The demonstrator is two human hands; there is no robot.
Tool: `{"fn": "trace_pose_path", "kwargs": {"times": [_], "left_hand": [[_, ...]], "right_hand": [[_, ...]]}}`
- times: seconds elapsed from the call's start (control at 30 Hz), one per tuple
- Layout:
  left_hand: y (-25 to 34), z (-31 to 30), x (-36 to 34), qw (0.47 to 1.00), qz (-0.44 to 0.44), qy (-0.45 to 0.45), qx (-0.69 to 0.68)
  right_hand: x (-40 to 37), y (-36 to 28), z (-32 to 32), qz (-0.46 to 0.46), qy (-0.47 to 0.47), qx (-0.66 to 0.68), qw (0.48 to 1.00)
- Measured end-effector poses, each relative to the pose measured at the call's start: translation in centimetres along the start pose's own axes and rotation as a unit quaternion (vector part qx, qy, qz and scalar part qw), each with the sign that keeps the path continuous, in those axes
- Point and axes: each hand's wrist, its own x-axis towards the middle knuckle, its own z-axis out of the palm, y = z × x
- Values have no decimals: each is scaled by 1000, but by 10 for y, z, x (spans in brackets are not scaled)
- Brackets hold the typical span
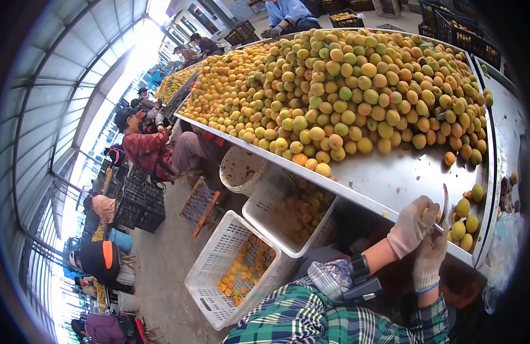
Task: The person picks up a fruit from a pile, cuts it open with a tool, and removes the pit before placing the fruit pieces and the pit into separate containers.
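Observation:
My left hand, in a pale work glove, is closed around a small orange apricot just above the near edge of the metal table. My right hand, also gloved, sits right against it and grips a knife whose curved blade sticks up past the fruit. Both hands touch each other. A few loose yellow-green apricots lie on the table just beyond them. A dark device is strapped to my left wrist.
A huge pile of apricots covers the far table. Below the edge stand two white plastic baskets holding cut fruit, and a round white bucket. Other seated workers and black crates line the left aisle.

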Motion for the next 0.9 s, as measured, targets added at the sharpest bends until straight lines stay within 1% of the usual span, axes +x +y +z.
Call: {"fn": "trace_pose_path", "kwargs": {"times": [0.07, 0.1, 0.13, 0.17, 0.2, 0.23, 0.27, 0.3, 0.33, 0.37, 0.4, 0.43, 0.47, 0.5, 0.57, 0.6, 0.63, 0.67, 0.7, 0.77, 0.8, 0.83, 0.9], "left_hand": [[-2, 2, -1, 1000, -12, -7, 1], [-4, 5, -1, 1000, 7, -1, 13], [-7, 7, -1, 999, 28, 5, 26], [-10, 7, 0, 999, 29, 4, 27], [-14, 8, 1, 999, 50, -8, 10], [-16, 10, 1, 997, 70, -19, -9], [-13, 9, 2, 997, 71, -20, -9], [-11, 6, 3, 996, 74, -42, 6], [-9, 5, 4, 995, 77, -64, 21], [-12, 5, 5, 995, 76, -65, 21], [-17, 2, 6, 994, 51, -94, 0], [-21, 0, 8, 992, 26, -124, -19], [-24, -1, 10, 991, 25, -126, -20], [-27, -2, 11, 992, 52, -119, 5], [-23, -6, 13, 987, 106, -103, 56], [-21, -6, 12, 996, 49, -60, -40], [-5, -7, 13, 907, -213, -43, -361], [-8, -10, 14, 905, -225, -23, -360], [-11, -12, 15, 903, -237, -3, -359], [-6, -11, 15, 891, -243, 42, -383], [-4, -12, 17, 881, -254, 52, -396], [2, -14, 17, 874, -262, 61, -404], [1, -15, 18, 870, -263, 69, -412]], "right_hand": [[-1, 1, -4, 13, -12, 17, 1000], [-1, 3, -7, 13, -11, 16, 1000], [0, 8, -11, 45, -34, 25, 998], [1, 10, -13, 76, -55, 34, 995], [0, 7, -11, 76, -54, 35, 995], [-1, -1, -8, 115, -36, 161, 980], [-2, -10, -4, 151, -16, 283, 947], [-3, -25, -6, 150, -15, 284, 947], [-5, -45, -13, 216, -41, 293, 930], [-6, -62, -20, 282, -66, 301, 909], [-4, -72, -25, 282, -64, 301, 909], [-2, -81, -30, 334, -97, 296, 890], [1, -89, -33, 384, -131, 289, 867], [3, -95, -35, 385, -128, 290, 867], [5, -104, -36, 401, -182, 260, 859], [2, -106, -35, 402, -180, 260, 859], [-1, -108, -33, 378, -194, 255, 869], [-4, -108, -31, 353, -208, 250, 877], [-5, -107, -28, 355, -206, 251, 877], [-6, -102, -25, 325, -123, 250, 904], [-7, -91, -28, 307, -119, 258, 909], [-5, -75, -27, 310, -112, 256, 909], [-1, -46, -19, 156, -56, 204, 965]]}}
